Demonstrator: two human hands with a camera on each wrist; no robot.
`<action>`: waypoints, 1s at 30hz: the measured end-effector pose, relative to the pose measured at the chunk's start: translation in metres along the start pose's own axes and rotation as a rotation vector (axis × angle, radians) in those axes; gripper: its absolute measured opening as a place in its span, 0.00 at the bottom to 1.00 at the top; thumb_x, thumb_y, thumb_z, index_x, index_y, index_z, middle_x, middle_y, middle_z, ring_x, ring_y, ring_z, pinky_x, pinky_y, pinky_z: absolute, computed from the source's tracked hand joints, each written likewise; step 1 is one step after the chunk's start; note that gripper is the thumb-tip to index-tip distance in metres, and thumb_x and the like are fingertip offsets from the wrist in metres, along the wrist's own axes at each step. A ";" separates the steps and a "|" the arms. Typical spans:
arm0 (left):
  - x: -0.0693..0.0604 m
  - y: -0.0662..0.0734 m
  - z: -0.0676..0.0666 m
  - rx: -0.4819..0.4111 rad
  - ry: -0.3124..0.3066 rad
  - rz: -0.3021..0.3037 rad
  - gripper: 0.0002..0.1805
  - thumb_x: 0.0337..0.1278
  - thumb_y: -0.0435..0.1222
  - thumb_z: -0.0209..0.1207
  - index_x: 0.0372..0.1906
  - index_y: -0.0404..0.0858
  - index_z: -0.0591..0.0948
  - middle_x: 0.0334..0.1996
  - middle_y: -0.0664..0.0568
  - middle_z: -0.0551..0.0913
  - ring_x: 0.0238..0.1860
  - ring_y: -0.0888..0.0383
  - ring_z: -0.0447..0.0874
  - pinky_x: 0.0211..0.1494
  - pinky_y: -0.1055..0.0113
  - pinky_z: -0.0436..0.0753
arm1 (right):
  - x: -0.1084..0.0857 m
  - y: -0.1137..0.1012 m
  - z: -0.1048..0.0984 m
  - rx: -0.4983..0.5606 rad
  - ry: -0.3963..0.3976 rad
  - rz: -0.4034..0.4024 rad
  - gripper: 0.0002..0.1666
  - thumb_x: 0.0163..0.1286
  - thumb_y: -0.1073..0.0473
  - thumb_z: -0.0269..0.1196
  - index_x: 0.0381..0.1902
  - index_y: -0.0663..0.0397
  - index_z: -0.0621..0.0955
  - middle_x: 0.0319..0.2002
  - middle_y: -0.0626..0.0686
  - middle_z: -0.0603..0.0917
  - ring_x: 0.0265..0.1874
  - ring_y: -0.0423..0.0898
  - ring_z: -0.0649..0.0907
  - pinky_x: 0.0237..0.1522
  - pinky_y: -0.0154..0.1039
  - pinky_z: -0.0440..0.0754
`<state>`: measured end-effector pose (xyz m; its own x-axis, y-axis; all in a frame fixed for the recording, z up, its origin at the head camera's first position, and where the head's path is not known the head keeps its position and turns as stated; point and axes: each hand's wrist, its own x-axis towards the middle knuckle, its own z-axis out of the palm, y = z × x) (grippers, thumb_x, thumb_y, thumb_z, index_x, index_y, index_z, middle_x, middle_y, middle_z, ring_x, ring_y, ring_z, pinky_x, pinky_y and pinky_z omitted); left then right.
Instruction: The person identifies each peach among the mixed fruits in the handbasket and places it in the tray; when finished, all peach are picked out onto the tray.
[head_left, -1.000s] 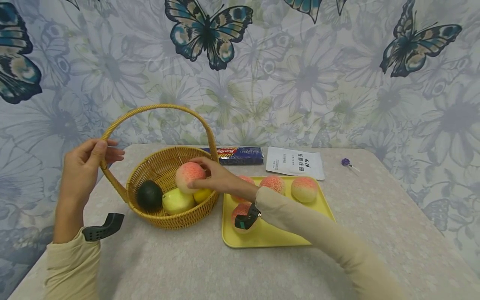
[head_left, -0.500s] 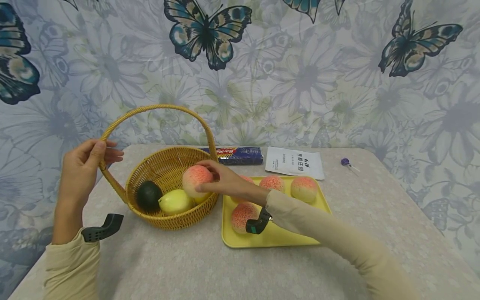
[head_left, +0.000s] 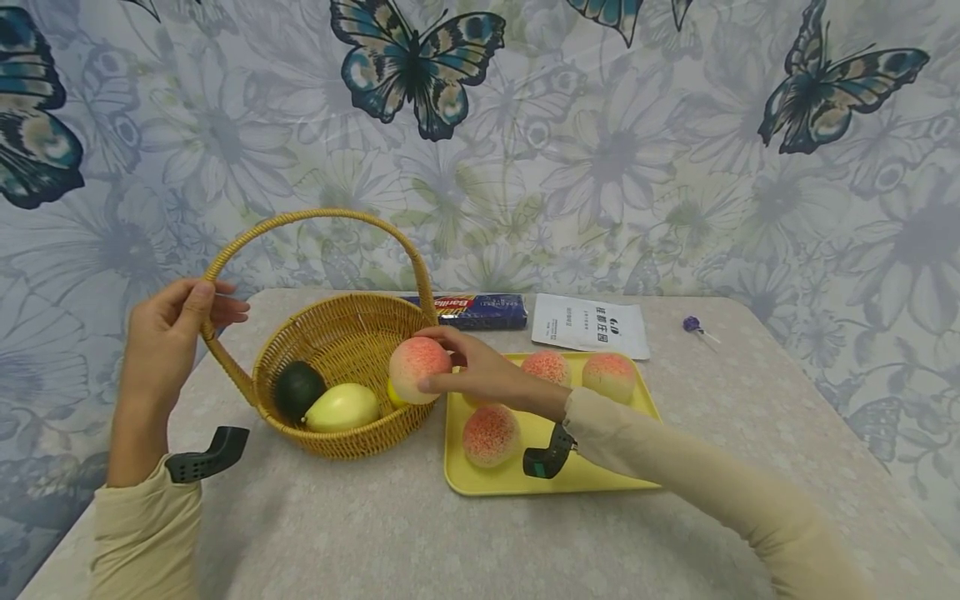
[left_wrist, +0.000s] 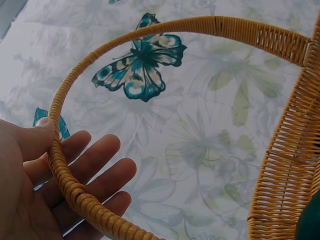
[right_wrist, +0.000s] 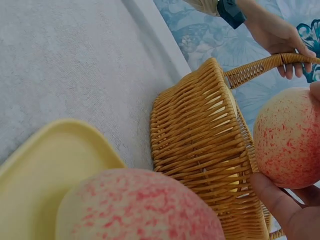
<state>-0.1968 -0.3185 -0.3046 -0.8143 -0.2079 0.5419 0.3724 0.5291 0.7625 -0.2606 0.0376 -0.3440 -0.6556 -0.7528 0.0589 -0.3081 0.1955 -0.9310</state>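
In the head view my left hand (head_left: 171, 333) grips the left side of the handle (head_left: 318, 214) of a wicker basket (head_left: 352, 446). The left wrist view shows the thumb against the handle, with the fingers behind it. My right hand (head_left: 480, 371) holds a pink-and-cream peach (head_left: 420, 370) over the basket's right rim, between thumb and fingers. Inside the basket lie a dark green round fruit (head_left: 298, 391), a pale yellow-green pear-shaped fruit (head_left: 343, 408) and a yellow fruit (head_left: 395, 395), mostly hidden behind the peach.
Right of the basket, a yellow tray (head_left: 555, 479) bears several peaches, including a front one (head_left: 491, 435). Behind stand a blue Barilla spaghetti box (head_left: 483, 311) and a white printed packet (head_left: 590, 325). A purple lollipop (head_left: 692, 324) lies at the right.
My right hand has carried the peach rightward from the basket's middle to its right rim. The pear-shaped fruit has shifted and turned slightly left. My left hand has stayed on the handle.
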 end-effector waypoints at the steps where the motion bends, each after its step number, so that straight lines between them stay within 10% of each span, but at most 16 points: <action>1: 0.000 0.000 0.000 -0.001 0.000 0.001 0.16 0.73 0.41 0.47 0.49 0.33 0.79 0.31 0.63 0.85 0.34 0.68 0.84 0.41 0.82 0.77 | -0.002 0.000 -0.001 0.006 0.001 -0.002 0.38 0.63 0.55 0.66 0.69 0.44 0.64 0.58 0.49 0.75 0.55 0.45 0.77 0.53 0.39 0.76; 30: 0.008 -0.003 -0.001 -0.070 -0.020 0.023 0.18 0.72 0.40 0.48 0.47 0.29 0.79 0.30 0.60 0.86 0.33 0.67 0.85 0.40 0.80 0.77 | -0.052 0.026 -0.026 -0.013 0.093 0.067 0.40 0.62 0.46 0.67 0.69 0.37 0.64 0.64 0.44 0.70 0.59 0.48 0.73 0.60 0.50 0.68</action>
<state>-0.2044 -0.3228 -0.3022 -0.8136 -0.1800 0.5529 0.4204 0.4748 0.7732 -0.2523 0.0986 -0.3615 -0.7357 -0.6766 0.0306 -0.2703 0.2519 -0.9293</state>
